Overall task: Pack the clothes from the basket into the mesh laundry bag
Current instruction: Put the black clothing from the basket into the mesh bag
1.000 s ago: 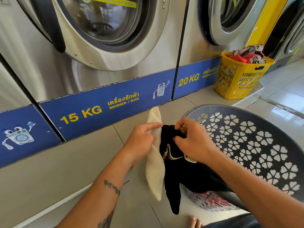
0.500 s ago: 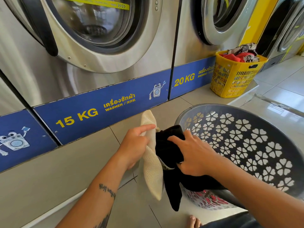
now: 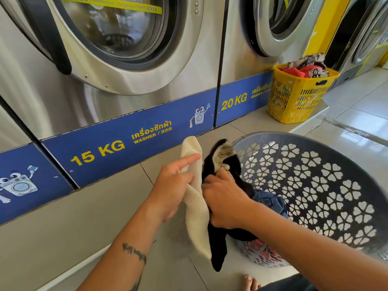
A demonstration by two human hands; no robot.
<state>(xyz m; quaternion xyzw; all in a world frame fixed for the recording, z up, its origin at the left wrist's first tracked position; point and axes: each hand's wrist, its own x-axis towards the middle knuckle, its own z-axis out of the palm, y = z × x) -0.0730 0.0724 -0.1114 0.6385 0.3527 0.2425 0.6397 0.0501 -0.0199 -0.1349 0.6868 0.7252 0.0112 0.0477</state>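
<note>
Washers of brushed steel with round glass doors (image 3: 117, 32) fill the back wall, a blue band beneath them lettered 15 KG and 20 KG (image 3: 134, 141). Beige tiled floor (image 3: 63, 223) runs out from their base. At the right stands a big round grey plastic basket with flower-shaped cutouts (image 3: 327, 185), tilted so its inner wall faces the camera; a blue denim piece (image 3: 270, 203) and a red-and-white patterned cloth (image 3: 262, 253) lie inside it. Farther back, by the 20 KG machine, sits a yellow plastic lattice basket heaped with red and printed clothes (image 3: 298, 95).

Between the two forearms hangs a cream mesh laundry bag (image 3: 196, 208), its upper edge held up near the grey basket's rim. The left hand (image 3: 173, 185) grips the bag's mesh with its lower fingers curled, the index finger stretched straight across the fabric. Just beside it, the right hand (image 3: 225, 201) has its fingers closed round a black garment with pale lining (image 3: 218, 164), pressed against the bag's mouth; one black end dangles below.
</note>
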